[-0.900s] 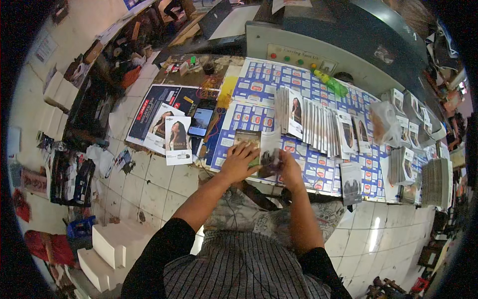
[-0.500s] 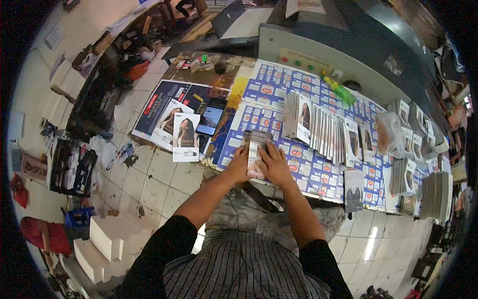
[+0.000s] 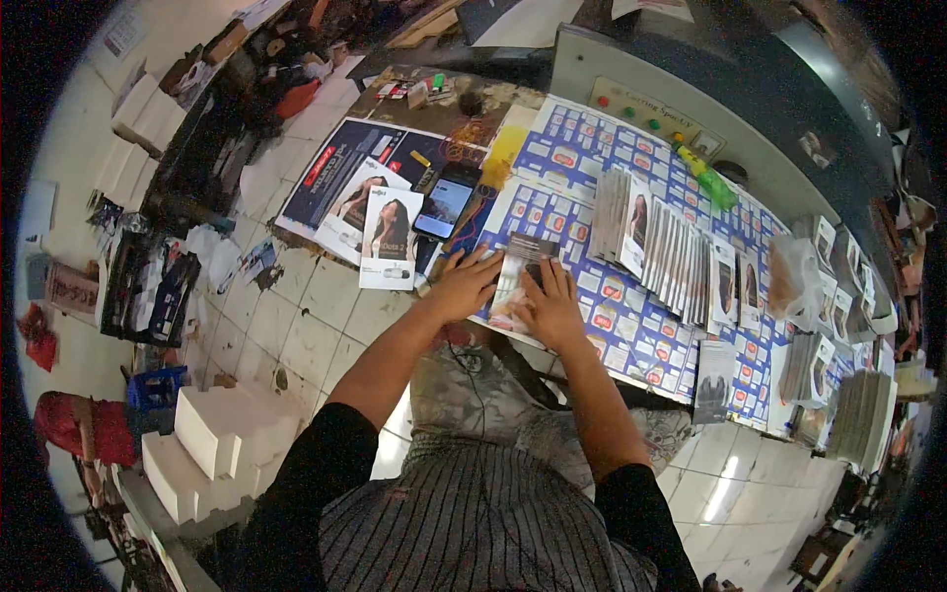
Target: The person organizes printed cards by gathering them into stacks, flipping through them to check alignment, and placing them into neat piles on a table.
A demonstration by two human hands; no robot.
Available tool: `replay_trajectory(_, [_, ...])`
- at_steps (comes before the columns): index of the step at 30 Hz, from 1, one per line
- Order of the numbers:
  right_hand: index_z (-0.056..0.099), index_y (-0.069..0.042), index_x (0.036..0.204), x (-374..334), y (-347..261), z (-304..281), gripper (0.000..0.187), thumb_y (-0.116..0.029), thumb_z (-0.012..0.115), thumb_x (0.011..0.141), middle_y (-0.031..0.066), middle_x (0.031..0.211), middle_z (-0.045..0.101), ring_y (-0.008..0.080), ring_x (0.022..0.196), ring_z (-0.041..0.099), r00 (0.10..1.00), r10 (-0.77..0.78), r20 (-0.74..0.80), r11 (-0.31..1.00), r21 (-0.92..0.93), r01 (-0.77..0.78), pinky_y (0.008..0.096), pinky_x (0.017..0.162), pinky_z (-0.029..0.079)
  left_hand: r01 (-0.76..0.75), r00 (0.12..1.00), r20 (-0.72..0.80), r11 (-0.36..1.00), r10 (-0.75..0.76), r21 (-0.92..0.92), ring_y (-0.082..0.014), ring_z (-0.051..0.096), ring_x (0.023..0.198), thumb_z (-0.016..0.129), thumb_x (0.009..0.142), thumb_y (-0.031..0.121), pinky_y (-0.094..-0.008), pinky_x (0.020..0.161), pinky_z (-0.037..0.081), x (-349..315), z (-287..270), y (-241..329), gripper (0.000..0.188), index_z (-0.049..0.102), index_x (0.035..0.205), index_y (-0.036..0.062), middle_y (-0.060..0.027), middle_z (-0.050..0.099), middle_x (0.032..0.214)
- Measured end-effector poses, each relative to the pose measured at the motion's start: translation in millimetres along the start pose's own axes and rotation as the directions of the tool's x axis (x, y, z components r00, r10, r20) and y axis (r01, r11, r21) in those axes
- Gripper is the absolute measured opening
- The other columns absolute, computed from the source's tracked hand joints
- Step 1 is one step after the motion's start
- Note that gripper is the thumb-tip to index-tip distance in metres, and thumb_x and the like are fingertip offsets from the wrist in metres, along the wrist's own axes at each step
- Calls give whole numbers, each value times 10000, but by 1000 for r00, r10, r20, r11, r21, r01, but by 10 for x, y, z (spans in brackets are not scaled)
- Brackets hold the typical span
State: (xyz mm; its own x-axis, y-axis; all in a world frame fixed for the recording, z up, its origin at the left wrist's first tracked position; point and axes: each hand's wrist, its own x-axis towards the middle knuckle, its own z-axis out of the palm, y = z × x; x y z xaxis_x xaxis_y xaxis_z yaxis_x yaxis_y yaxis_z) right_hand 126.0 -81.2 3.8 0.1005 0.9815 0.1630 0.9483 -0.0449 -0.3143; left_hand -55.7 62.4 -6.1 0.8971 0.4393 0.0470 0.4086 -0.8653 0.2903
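A narrow folded leaflet with a dark upper part and a pale lower part lies at the table's near edge. My right hand rests on its right side, fingers spread over the paper. On the other side, my left hand lies with fingers stretched out, their tips by the leaflet's left edge. To the right stands a long row of similar leaflets, packed upright and leaning together. Two white leaflets picturing a person overlap on the left, beside a phone with its screen lit.
A blue-patterned printed sheet covers the table. A green bottle lies near a grey machine panel with buttons. Leaflet stacks and a plastic bag are at right. White boxes stand lower left.
My left hand has loosened from the leaflet's left edge and its fingers now lie flatter. The leaflet's dark upper part shows more. The whole view has shifted slightly.
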Motion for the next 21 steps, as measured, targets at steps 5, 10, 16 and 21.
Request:
replay_trajectory(5, [523, -123, 1367, 20, -17, -36, 628, -478, 635, 861, 212, 1507, 315, 401, 1423, 229, 1000, 9, -9, 999, 53, -9, 523, 1148, 196, 102, 994, 66, 969, -89, -225, -290, 233, 1452, 531, 932, 266, -539, 1147, 144, 25, -64, -23, 638, 284, 1507, 141, -78, 265, 1576])
replay_trajectory(10, [554, -128, 1338, -12, 51, 19, 641, -463, 690, 809, 212, 1498, 328, 415, 1404, 254, 993, 3, -117, 994, 113, 10, 530, 1136, 222, -23, 988, 146, 993, 40, -112, -325, 178, 1465, 608, 866, 462, -588, 1141, 123, -1, -169, -34, 746, 322, 1502, 196, -70, 214, 1597])
replay_trajectory(16, [580, -133, 1306, -19, 29, 21, 641, -494, 694, 788, 205, 1505, 324, 418, 1405, 251, 991, -12, -131, 997, 74, 22, 545, 1134, 219, -45, 984, 167, 992, 64, -115, -330, 139, 1474, 652, 810, 562, -613, 1135, 119, 12, -130, -102, 840, 342, 1495, 188, -68, 187, 1604])
replay_trajectory(21, [592, -142, 1294, -23, 20, -1, 637, -526, 677, 794, 188, 1523, 307, 410, 1422, 227, 992, -10, -129, 997, 76, 20, 555, 1141, 193, -56, 978, 194, 993, 76, -108, -331, 118, 1478, 672, 789, 568, -620, 1137, 107, 26, -129, -122, 878, 338, 1496, 170, -73, 173, 1607])
